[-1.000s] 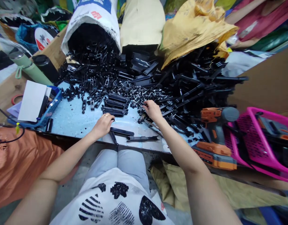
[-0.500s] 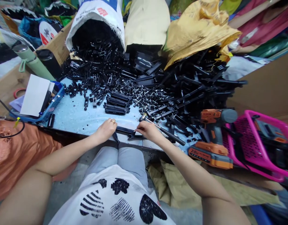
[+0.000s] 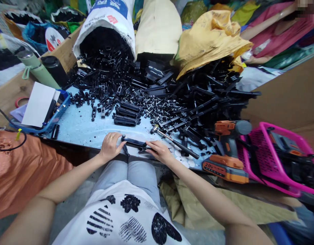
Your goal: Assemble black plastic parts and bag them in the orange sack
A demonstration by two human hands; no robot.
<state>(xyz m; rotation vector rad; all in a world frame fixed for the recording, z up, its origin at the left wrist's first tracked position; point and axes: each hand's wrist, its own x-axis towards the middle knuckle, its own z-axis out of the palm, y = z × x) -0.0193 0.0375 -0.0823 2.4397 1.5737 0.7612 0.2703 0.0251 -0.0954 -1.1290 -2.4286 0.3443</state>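
A long black plastic bar (image 3: 134,141) lies crosswise at the table's front edge, between my two hands. My left hand (image 3: 110,147) grips its left end, thumb and fingers closed round it. At the other end, my right hand (image 3: 160,151) pinches the bar between thumb and fingertips. Under it, more dark parts show near the edge, partly hidden. A small hammer (image 3: 177,143) with a dark handle rests just right of my right hand. Behind my hands is a stack of similar black bars (image 3: 126,119).
Loose black parts and small metal pins (image 3: 162,107) are heaped behind. On the right stand an orange cordless drill (image 3: 229,149) and a pink basket (image 3: 274,160). A blue basket (image 3: 54,119) sits at left. Open sacks line the back; another person is at far right.
My left hand has turned and opened out from a fist, baring the bar's left end. My right fingers have flattened along the right end. The view has shifted slightly.
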